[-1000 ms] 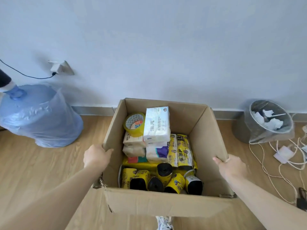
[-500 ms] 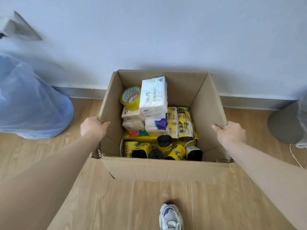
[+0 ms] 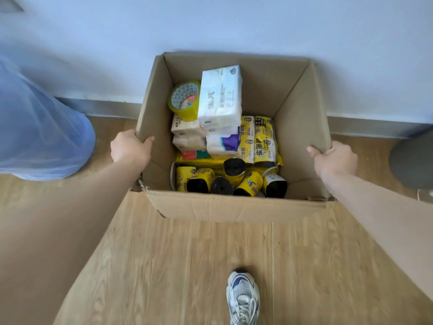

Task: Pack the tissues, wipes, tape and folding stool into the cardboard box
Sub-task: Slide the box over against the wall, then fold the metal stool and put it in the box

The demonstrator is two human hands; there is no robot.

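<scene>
The open cardboard box [image 3: 236,206] stands on the wooden floor against the wall. My left hand [image 3: 127,148] grips its left wall rim. On the right wall rim, my right hand [image 3: 334,158] is closed the same way. Inside, a white tissue pack [image 3: 220,97] lies on top of other tissue packs [image 3: 187,134]. A yellow tape roll [image 3: 185,99] leans at the back left. Yellow-and-black rolls [image 3: 229,179] fill the front, with yellow packets [image 3: 262,139] behind them. No folding stool shows.
A blue water bottle in plastic wrap [image 3: 39,127] lies to the left of the box. A grey bin [image 3: 412,160] stands at the right edge. My white sneaker [image 3: 243,296] is on the floor in front of the box.
The box has shifted toward the wall, both hands still holding its side walls. The view has tilted down, so the water bottle and the bin slid toward the edges and my shoe appeared.
</scene>
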